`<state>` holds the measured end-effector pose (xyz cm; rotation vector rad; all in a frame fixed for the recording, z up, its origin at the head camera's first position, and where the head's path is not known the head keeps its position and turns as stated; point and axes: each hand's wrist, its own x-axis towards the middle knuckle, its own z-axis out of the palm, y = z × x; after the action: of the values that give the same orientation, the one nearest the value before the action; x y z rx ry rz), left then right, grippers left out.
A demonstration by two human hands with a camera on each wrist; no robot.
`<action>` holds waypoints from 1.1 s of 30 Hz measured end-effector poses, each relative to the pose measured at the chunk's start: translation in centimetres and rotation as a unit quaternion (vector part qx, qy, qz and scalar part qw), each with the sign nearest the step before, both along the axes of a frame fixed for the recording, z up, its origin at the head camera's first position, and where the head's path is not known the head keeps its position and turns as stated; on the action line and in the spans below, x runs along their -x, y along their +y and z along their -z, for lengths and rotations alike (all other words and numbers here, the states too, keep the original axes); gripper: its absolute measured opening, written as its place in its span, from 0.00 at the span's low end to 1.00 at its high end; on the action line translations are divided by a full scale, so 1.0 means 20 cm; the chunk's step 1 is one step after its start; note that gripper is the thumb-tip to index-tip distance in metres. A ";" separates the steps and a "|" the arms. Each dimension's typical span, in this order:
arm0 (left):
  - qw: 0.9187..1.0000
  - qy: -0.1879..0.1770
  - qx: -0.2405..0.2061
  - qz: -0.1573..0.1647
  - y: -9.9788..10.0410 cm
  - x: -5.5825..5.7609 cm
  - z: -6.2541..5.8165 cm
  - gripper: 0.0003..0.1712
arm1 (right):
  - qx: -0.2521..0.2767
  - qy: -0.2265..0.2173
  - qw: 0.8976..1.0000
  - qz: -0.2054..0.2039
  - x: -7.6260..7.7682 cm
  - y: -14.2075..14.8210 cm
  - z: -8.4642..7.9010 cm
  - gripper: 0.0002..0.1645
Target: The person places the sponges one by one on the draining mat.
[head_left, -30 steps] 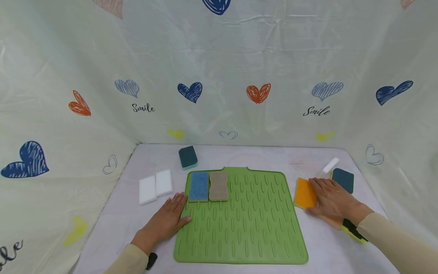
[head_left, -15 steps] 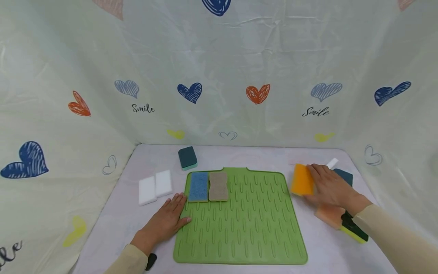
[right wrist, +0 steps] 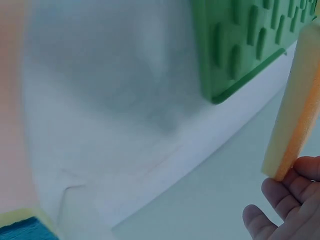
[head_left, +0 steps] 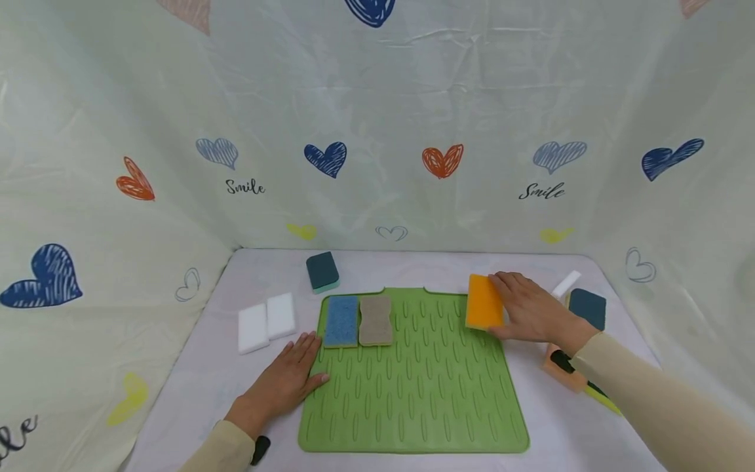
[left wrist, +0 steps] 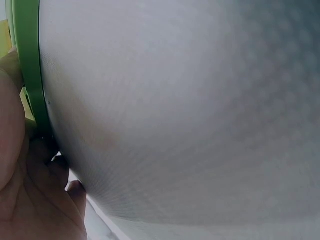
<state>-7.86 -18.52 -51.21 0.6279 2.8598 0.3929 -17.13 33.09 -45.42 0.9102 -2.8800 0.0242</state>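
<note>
My right hand (head_left: 533, 311) pinches an orange sponge (head_left: 485, 303) by its right side, above the upper right part of the green ridged mat (head_left: 413, 400). In the right wrist view the sponge (right wrist: 297, 105) shows a pale yellow layer beside the orange one and is lifted off the table. My left hand (head_left: 283, 387) rests with fairly straight fingers on the mat's left edge, thumb on the mat. A blue sponge (head_left: 341, 321) and a wavy-sided beige sponge (head_left: 375, 321) lie side by side in the mat's upper left corner.
Two white sponges (head_left: 252, 328) lie left of the mat, and a dark green sponge (head_left: 322, 271) behind it. On the right are a white block (head_left: 566, 284), a dark teal sponge (head_left: 587, 309), a peach sponge (head_left: 557, 373) and a yellow-edged sponge (head_left: 603, 398), partly covered by the sleeve.
My right hand has lifted the orange sponge from the table right of the mat and carried it left, over the mat's upper right corner. My left hand has stayed in place.
</note>
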 end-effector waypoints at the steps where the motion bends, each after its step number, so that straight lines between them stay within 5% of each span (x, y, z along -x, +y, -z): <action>1: 1.000 -0.001 0.002 0.000 0.00 0.00 0.00 0.46 | 0.001 -0.001 1.000 -0.003 0.01 -0.02 0.00 0.62; 19: 1.000 0.007 -0.002 0.003 0.01 0.00 0.00 0.46 | 0.012 -0.029 0.997 -0.066 0.07 -0.41 0.03 0.60; 33: 1.000 0.005 0.003 0.005 0.01 0.00 -0.01 0.45 | -0.005 -0.094 0.994 -0.061 0.10 -0.57 0.11 0.61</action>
<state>-7.87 -18.40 -51.01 0.6460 2.8646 0.3816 -19.03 21.70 -47.54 1.1417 -2.9915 0.1134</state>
